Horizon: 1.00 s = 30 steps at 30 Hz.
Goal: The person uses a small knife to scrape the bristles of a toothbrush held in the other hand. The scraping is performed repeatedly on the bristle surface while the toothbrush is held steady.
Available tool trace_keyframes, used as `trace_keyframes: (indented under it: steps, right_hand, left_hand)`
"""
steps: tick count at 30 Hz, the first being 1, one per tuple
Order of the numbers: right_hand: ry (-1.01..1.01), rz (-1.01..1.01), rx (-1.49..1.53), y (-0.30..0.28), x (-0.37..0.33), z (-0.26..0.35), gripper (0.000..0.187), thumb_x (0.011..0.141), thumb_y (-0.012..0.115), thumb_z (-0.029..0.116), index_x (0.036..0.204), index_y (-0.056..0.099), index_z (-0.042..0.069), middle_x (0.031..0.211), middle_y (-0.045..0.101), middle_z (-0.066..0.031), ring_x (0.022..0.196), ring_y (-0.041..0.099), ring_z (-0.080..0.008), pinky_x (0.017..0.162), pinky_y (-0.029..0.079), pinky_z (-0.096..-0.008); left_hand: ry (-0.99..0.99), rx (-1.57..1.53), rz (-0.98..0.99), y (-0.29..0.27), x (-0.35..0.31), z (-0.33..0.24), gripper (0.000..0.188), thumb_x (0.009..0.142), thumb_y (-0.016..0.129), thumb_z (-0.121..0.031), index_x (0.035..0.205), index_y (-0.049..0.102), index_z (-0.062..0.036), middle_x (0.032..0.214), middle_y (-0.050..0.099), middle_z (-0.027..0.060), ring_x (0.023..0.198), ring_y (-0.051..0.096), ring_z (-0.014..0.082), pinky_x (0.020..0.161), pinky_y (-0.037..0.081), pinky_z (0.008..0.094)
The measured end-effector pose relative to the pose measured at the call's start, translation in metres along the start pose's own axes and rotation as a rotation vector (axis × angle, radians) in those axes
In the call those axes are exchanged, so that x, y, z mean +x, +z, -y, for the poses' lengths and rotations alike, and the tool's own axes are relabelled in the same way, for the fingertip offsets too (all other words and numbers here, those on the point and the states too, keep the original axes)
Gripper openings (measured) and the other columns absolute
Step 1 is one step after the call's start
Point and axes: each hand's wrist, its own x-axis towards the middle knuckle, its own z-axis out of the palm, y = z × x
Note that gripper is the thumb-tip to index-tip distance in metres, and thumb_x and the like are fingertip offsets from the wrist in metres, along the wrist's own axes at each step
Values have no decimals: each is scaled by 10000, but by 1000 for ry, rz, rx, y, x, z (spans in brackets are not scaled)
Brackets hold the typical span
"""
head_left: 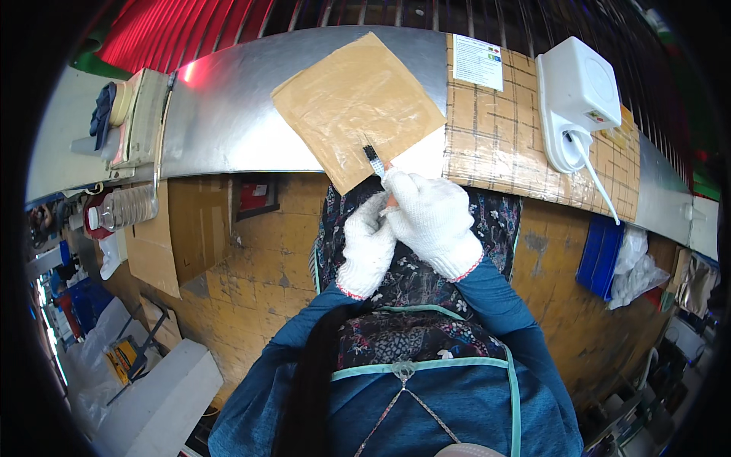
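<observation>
1. Two white knitted gloves with red-edged cuffs, worn, drawn close together over the lap, just off the table's near edge.
2. Right hand (434, 217): curled, back uppermost; appears to pinch a small black-ended patterned strip (372, 158) between thumb and finger.
3. Left hand (365, 242): bent inward, pressed against or just beside the right at the fingertips. Contents of grip: cannot tell. Small tan patch between the gloves, possibly a bare fingertip; too small to settle.
4. Black-ended patterned strip, location: juts from the right glove toward the table, dark end above the near part of the brown cardboard sheet (346, 91). Contact with sheet: cannot tell.
5. Brown cardboard sheet: glossy, as if taped over; lies cornerwise on the metal table (228, 137), one corner past the near edge.
6. Step in hand, by judgement: close two-handed handling of the strip, seemingly a hold-and-adjust stage rather than a setting down.
7. Next move, by judgement: calls for a firm pinch near the strip's base, left fingers in support, dark end free of glove yarn. Chief hazard: slipping or snagging in thick knit.
8. Alongside, to the right: taped cardboard mat (495, 141), bearing a white plastic bench unit (586, 80) with white cable (601, 183). Well apart from both gloves.
</observation>
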Motion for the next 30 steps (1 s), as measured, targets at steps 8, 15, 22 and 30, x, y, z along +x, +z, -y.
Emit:
trace_keyframes:
  steps: [8,15,22,30]
  right_hand:
    - [-55,114,-125,-1,4,4,150,829,632,185,935,583,91,727,680,-72,632,699,-244,563,538,-367]
    - [-82,192,-237,-3,11,9,189,876,582,172,1015,583,44,732,686,-94,619,702,-252,548,544,-375]
    - [76,3,-123,3,23,-8,168,784,674,105,936,603,108,692,656,-81,587,679,-272,530,527,-371]
    - [254,64,277,-16,-1,-21,255,871,671,74,1122,690,35,681,640,-112,560,631,-177,545,492,-301]
  left_hand:
    - [2,9,64,-4,-1,0,400,958,621,-65,1307,532,109,1172,667,147,1030,637,162,884,506,271]
    - [11,40,86,-4,-3,-4,387,961,623,-79,1300,547,92,1177,670,141,1033,636,176,926,488,294]
    - [-123,-98,55,5,-5,-20,354,959,646,-105,1263,574,62,1117,680,143,960,676,177,826,581,308]
    - [-213,-186,155,-2,-8,-38,316,971,636,-139,1207,587,66,979,675,117,848,705,203,775,622,339]
